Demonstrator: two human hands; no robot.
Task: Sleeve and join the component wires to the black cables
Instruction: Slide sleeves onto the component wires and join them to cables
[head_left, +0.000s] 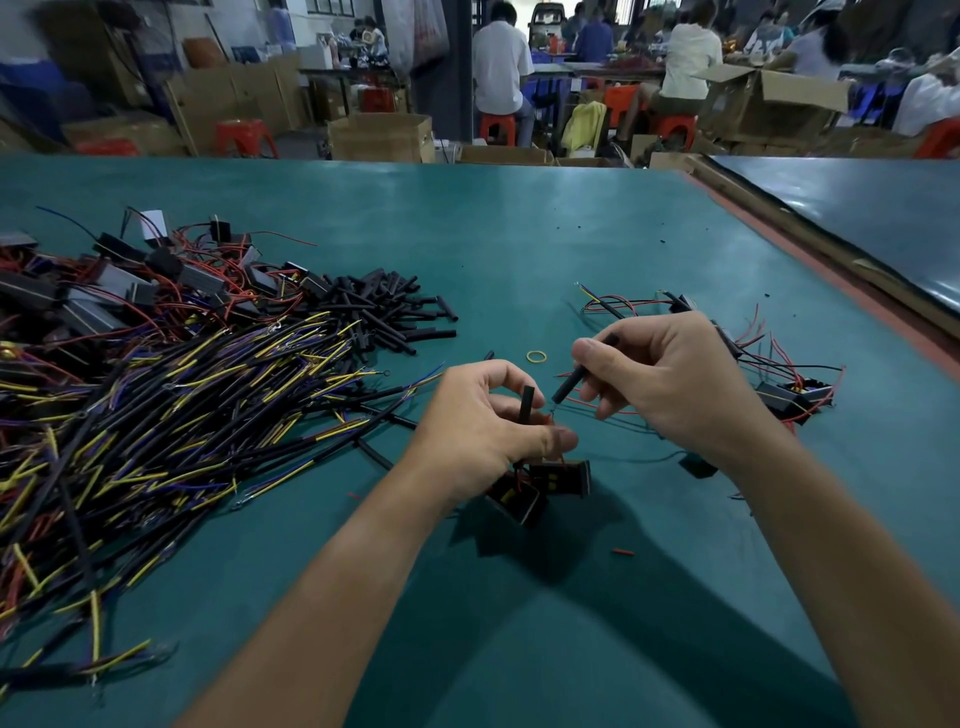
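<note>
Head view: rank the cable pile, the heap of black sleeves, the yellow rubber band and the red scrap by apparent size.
1. cable pile
2. heap of black sleeves
3. yellow rubber band and red scrap: about alike in length, and the scrap lies nearer the camera, so these two are left unranked.

legible text: none anywhere in the view.
black components (558, 477), near the middle of the green table (519, 234): small yellow marks on the faces, too small to read.
white tag (155, 223), far left on the green table: no lettering can be made out.
cardboard boxes (382, 137), just beyond the green table's far edge: any print is blurred.
shirt (766, 39), well beyond the green table, to the right: a dark graphic, unreadable.
</note>
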